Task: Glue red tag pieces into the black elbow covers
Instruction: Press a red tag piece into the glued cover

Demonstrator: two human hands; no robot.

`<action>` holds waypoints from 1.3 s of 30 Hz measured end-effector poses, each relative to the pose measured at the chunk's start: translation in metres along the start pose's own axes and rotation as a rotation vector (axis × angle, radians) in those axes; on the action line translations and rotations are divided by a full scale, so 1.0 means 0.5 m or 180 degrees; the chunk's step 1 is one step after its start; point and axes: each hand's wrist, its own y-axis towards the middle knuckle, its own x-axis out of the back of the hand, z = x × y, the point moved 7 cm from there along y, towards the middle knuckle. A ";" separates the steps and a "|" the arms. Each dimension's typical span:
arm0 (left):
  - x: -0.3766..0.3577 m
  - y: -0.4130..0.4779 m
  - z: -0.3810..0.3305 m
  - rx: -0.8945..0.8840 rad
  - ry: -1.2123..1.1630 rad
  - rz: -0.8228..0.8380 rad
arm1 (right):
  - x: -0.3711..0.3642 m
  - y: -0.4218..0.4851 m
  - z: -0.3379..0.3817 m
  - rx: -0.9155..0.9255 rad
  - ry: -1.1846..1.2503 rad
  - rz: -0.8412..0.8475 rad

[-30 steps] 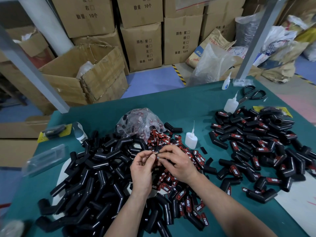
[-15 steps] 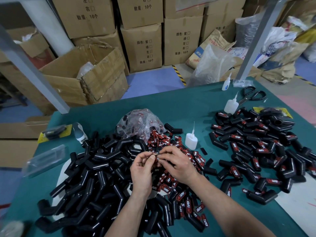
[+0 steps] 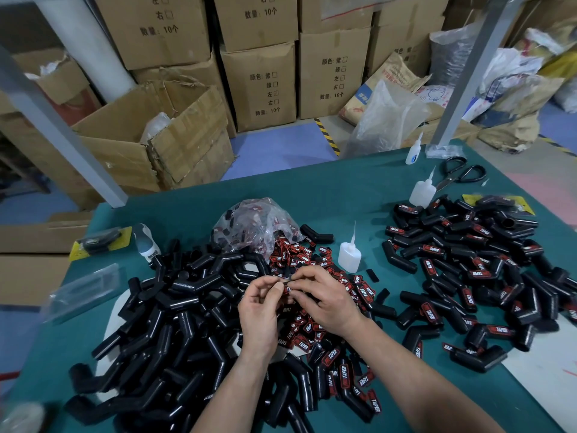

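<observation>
My left hand (image 3: 261,308) and right hand (image 3: 325,297) meet fingertip to fingertip, both pinching one small red tag piece (image 3: 287,289) between them. Right under my fingers lies the heap of loose red tags (image 3: 312,331). The bare black elbow covers (image 3: 175,310) are piled to their left and the tagged covers (image 3: 468,270) well off to the right. The glue bottle (image 3: 350,257) stands just beyond my right fingers.

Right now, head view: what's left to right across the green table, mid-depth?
Clear plastic package → heap of plain black elbow covers → left hand → right hand, both hands pinching one red tag piece → heap of red-tagged black elbow covers.
</observation>
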 end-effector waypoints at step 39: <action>-0.021 -0.022 -0.034 -0.1240 0.1413 0.0381 | 0.025 -0.004 -0.022 -0.0330 0.0254 -0.0232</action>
